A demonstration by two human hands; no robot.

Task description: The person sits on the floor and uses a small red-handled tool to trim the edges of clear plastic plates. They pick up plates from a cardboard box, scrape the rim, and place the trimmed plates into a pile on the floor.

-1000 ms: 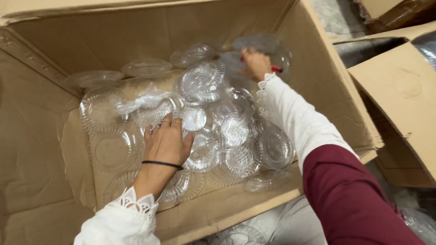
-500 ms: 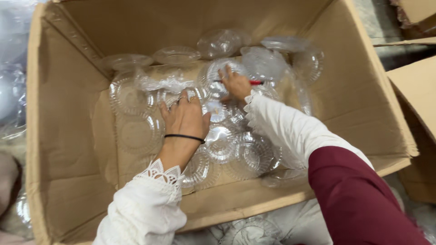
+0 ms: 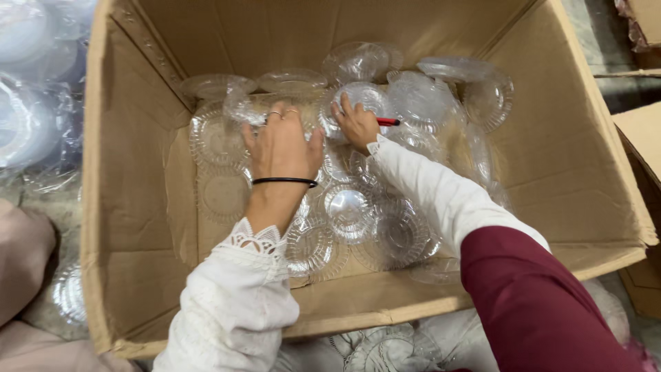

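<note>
A large brown cardboard box [image 3: 124, 207] stands open below the camera, and both hands reach down into it. The bottom of the box is covered with many round clear plastic lids [image 3: 348, 210] with ribbed rims, which lie loose and overlap each other; some lean against the far wall of the box.

The left hand [image 3: 281, 146] lies flat with the palm down on the lids in the far left part of the box. Its fingers are spread and released, and they press on the plastic without grasping anything. It wears rings on two fingers, a thin black band [image 3: 284, 181] goes around the wrist, and the sleeve is white with a lace cuff [image 3: 251, 241].

The right hand [image 3: 357, 124] is just beside the left one, a little more to the right and farther. Its fingers are bent over one clear lid [image 3: 358, 96] near the far wall, and a red pen-like object [image 3: 387, 122] sticks out to the right from under the hand. I cannot tell if the hand really grips the lid or only touches it. The right sleeve is white at the wrist and dark red [image 3: 544, 303] near the camera.

Outside the box, on the left, clear plastic bags with stacked lids [image 3: 34, 103] are lying. On the right edge, a part of another cardboard box [image 3: 644, 145] is visible
</note>
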